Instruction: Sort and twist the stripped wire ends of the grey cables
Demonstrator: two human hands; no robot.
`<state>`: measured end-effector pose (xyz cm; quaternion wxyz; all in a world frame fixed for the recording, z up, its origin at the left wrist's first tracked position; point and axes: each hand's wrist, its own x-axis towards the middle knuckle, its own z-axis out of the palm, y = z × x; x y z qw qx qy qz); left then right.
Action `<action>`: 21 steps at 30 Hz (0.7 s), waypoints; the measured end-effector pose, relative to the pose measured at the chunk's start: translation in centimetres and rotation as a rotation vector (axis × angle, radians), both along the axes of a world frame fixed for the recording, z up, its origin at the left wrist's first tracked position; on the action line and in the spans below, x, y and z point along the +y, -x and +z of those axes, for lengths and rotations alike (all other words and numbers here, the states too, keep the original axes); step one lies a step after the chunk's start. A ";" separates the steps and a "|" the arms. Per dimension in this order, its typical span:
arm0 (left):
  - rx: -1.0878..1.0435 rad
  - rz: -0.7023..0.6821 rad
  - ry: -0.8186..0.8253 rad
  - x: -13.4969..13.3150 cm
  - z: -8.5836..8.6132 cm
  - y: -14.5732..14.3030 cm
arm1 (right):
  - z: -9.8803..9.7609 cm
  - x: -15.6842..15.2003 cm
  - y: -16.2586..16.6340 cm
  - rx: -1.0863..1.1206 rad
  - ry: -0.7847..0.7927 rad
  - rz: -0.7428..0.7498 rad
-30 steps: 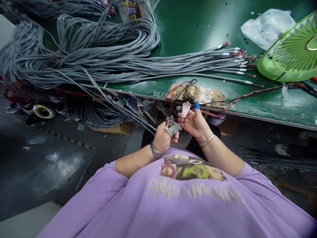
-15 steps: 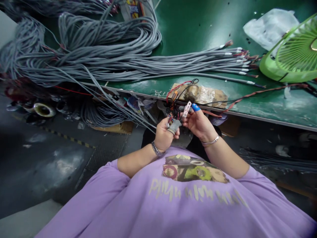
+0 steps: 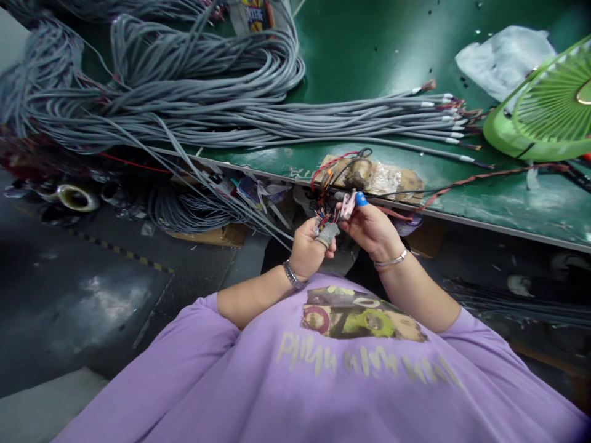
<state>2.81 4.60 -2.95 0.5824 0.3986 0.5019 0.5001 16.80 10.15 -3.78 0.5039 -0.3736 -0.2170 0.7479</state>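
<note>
Head view: left grip [image 3: 307,249] closed, apparently on thin coloured wires [image 3: 325,217], frame centre, below front edge of green table [image 3: 369,55]. Grey wrap [image 3: 327,235] there: covered thumb or held piece, cannot tell. Right grip [image 3: 375,232], blue cover [image 3: 361,199] on thumb, pinches pale pink piece [image 3: 347,207] just beside. Step, judged: close fingertip wire work. Calls for steady left hold, fine right-hand control.

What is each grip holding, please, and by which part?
Left grip holds thin multicoloured wires; right grip, a small, flat, pale-pink, plastic-looking piece. Where on each is unclear.
</note>
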 end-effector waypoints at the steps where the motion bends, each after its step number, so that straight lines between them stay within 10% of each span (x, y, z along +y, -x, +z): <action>1: 0.007 -0.001 0.002 0.0 0.0 0.0 | 0.0 0.0 0.0 -0.002 0.001 -0.003; 21: -0.020 -0.010 -0.021 0.0 -0.4 0.1 | 0.2 -0.3 0.5 0.011 0.003 0.006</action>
